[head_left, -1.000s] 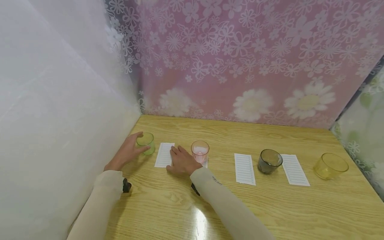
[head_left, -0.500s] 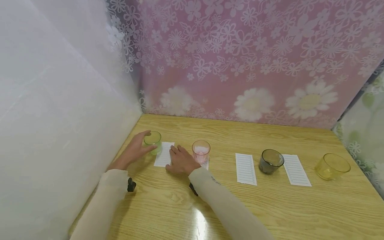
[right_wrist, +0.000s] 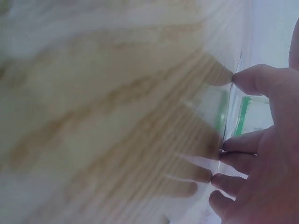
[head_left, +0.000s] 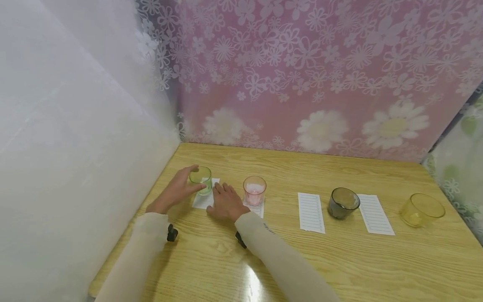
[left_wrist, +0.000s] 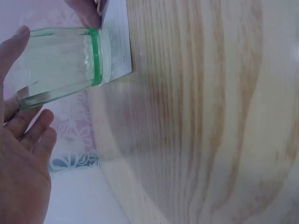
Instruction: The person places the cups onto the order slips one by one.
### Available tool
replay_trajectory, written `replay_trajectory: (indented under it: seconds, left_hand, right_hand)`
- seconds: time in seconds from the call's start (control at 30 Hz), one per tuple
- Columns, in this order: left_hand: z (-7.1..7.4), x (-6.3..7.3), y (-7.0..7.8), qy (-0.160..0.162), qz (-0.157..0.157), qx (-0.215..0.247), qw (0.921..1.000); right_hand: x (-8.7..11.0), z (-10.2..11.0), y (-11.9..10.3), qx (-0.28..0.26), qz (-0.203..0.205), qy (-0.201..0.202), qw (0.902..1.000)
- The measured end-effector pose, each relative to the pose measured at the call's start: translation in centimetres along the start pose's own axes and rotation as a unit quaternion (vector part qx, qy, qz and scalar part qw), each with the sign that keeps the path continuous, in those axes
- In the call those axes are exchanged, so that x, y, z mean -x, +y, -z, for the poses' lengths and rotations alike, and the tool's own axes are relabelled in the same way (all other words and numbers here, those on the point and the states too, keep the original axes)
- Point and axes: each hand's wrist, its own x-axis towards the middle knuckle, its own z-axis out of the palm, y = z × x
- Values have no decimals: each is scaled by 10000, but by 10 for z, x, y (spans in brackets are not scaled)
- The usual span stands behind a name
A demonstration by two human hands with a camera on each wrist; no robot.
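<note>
My left hand holds a green-tinted glass cup between thumb and fingers, upright over a lined paper slip. In the left wrist view the same cup's thick green base stands at the slip's edge. My right hand lies palm down with its fingertips on the slip's right side. In the right wrist view the fingertips touch the tabletop, and the green base shows behind the thumb and fingers. Right beside that hand, a pink glass cup stands on a second lined slip.
Further right on the wooden table are a lined slip, a dark grey glass cup, another slip and a yellow glass cup. A white wall borders the left side, a pink flowered curtain the back.
My left hand has moved right with the green glass cup, from beside the lined slip to over it. The right hand stays at nearly the same place on the slip.
</note>
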Motion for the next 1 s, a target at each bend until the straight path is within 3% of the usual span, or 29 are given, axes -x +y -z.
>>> replay_trajectory:
  seconds: [0.47, 1.0]
  left_hand:
    - [-9, -5, 2, -96, 36, 32, 9999]
    - [-9, -12, -1, -138, 8, 59, 9999]
  right_hand:
    - [4, 7, 9, -447, 55, -67, 9990]
    - [8, 23, 13, -508, 34, -78, 9987]
